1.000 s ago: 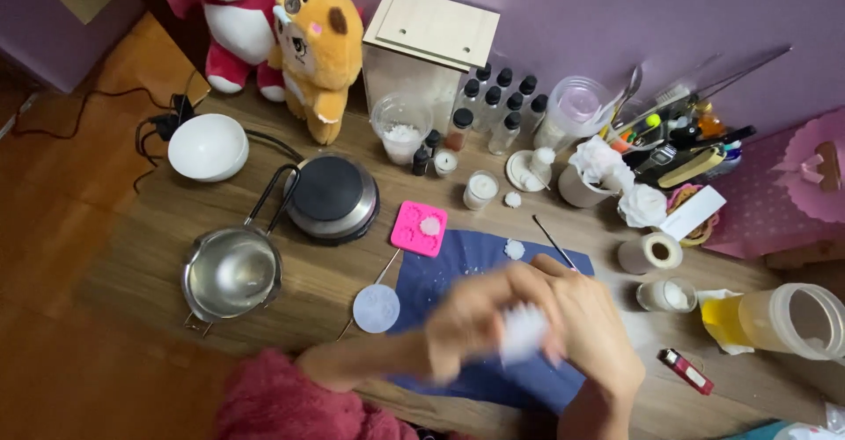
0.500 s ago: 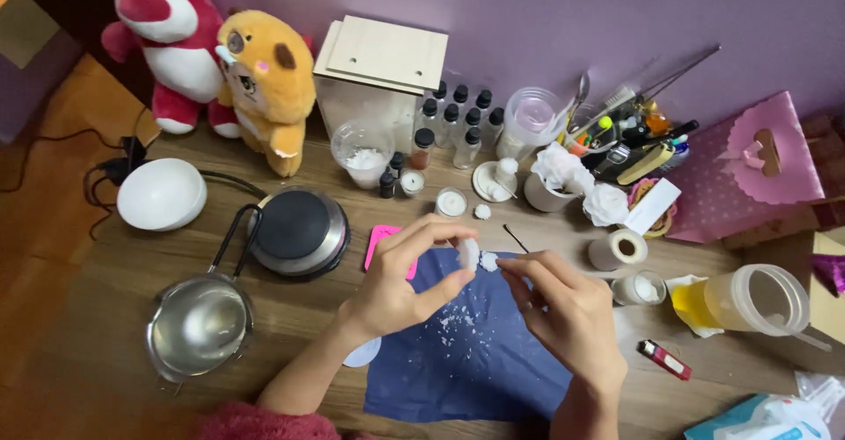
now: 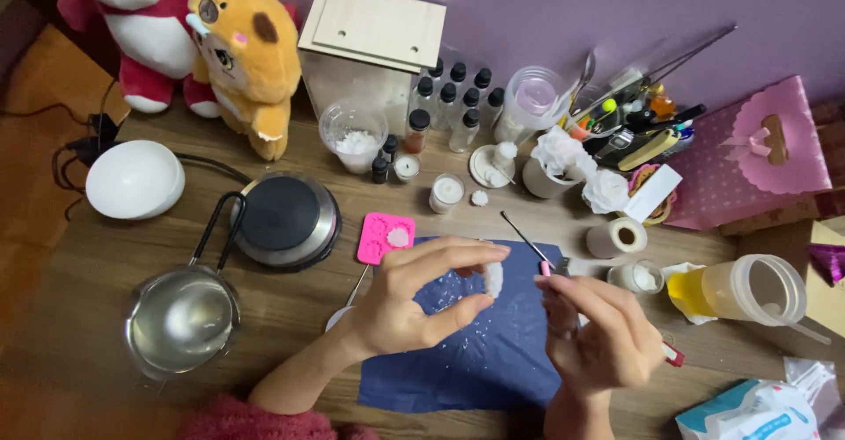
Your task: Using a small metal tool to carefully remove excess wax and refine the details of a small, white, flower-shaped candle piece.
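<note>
My left hand (image 3: 414, 299) pinches a small white wax-like piece (image 3: 494, 278) between thumb and fingers, above a dark blue mat (image 3: 475, 361) sprinkled with white crumbs. My right hand (image 3: 598, 334) grips a thin metal pick with a pink grip (image 3: 525, 241), its tip pointing up and to the left, close to the white piece. A pink silicone mould (image 3: 385, 238) lies just beyond the mat. Behind my left hand, a spoon-like tool (image 3: 348, 304) is partly hidden.
A small steel pan (image 3: 180, 317), a round hotplate (image 3: 286, 220) and a white dome (image 3: 134, 179) stand at the left. Two plush toys (image 3: 238, 53), a wooden box (image 3: 374, 40), small bottles (image 3: 453, 106), jars, tape roll (image 3: 616, 236) and a yellow-filled cup (image 3: 739, 290) crowd the back and right.
Both hands have risen from low over the mat and drawn slightly apart; the white piece now sits in the left fingers alone, and the view has shifted closer.
</note>
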